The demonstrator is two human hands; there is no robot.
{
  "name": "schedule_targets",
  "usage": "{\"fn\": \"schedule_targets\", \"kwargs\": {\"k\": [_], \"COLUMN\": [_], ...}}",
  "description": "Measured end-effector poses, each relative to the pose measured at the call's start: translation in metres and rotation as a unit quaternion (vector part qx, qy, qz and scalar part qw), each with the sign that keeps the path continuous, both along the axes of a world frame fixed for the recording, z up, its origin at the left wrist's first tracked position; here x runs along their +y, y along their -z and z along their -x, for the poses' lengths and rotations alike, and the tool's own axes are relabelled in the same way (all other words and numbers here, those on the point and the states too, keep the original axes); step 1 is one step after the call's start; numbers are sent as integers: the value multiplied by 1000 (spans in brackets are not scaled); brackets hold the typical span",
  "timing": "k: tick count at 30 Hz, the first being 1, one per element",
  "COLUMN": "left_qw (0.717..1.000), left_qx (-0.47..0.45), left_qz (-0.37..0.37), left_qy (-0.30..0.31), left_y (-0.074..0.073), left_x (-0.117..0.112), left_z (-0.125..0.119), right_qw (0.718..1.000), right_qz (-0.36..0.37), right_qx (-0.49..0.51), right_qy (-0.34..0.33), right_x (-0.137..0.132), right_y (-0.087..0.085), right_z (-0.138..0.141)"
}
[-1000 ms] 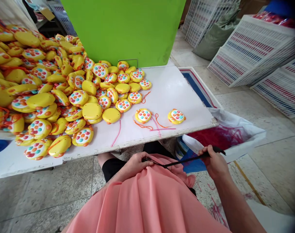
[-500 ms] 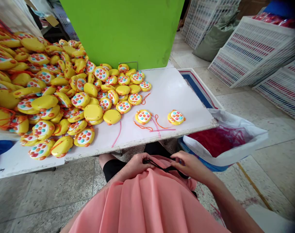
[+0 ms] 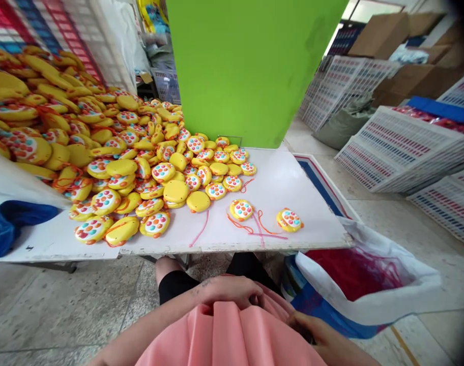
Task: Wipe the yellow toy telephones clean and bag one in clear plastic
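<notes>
- Centrally, at the bottom of the frame: pink garment (image 3: 232, 338). For good handling, in judgement: work with even, light pressure from both sides, smoothing folds outward to limit bunching.
- Note plain, thin-looking cloth, falling in soft lengthwise folds, with deeper shade in the creases.
- Seen at its upper edge, left hand (image 3: 234, 291), fingers curled inward; seen at its right side, lower, right hand (image 3: 318, 330), apart from the left. Grip on cloth: cannot tell, fingertips largely hidden.
- Above, across mid-frame: white table (image 3: 293, 188), with yellow toys (image 3: 121, 168) heaped toward upper left; at lower right, white-lined sack (image 3: 388, 309).
</notes>
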State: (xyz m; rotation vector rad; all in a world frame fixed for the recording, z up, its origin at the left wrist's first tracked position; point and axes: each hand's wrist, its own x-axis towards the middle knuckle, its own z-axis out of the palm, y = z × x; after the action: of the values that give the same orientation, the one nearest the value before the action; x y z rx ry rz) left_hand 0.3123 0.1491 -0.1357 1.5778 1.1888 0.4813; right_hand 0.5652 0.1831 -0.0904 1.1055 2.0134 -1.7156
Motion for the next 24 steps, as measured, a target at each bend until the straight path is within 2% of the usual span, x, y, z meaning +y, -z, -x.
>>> {"fn": "schedule_targets", "kwargs": {"k": [2, 3, 5, 8, 12, 14, 16, 18, 21, 24], "left_qw": [993, 991, 996, 998, 997, 996, 994, 992, 987, 977], "left_qx": [4, 14, 30, -2, -33, -36, -38, -40, -41, -53], "left_qz": [-4, -17, -53, -60, -57, -61, -62, -55, -30, -15], "left_qy": [121, 134, 71, -12, -50, -57, -80, -107, -151, -206], "left_y": [5, 9, 16, 23, 25, 27, 29, 30, 29, 27], "left_x": [0, 1, 0, -3, -9, -12, -14, -17, -20, -21], "left_z": [6, 9, 11, 4, -14, -22, -28, -30, -31, -31], "right_qw": [999, 998, 993, 982, 950, 910, 854, 823, 830, 847], "right_qz": [-32, -61, -117, -188, -308, -408, -506, -552, -548, -525], "right_qx": [-22, -28, -22, -1, 36, 76, 119, 136, 102, 78], "right_qy": [-3, -6, -17, -36, -29, -18, -18, -6, 20, 26], "right_x": [3, 6, 17, 39, 83, 113, 146, 176, 210, 227], "right_y": [2, 3, 3, -2, 0, 10, 26, 43, 68, 89], "right_z": [0, 0, 0, 3, 10, 14, 17, 21, 28, 36]}}
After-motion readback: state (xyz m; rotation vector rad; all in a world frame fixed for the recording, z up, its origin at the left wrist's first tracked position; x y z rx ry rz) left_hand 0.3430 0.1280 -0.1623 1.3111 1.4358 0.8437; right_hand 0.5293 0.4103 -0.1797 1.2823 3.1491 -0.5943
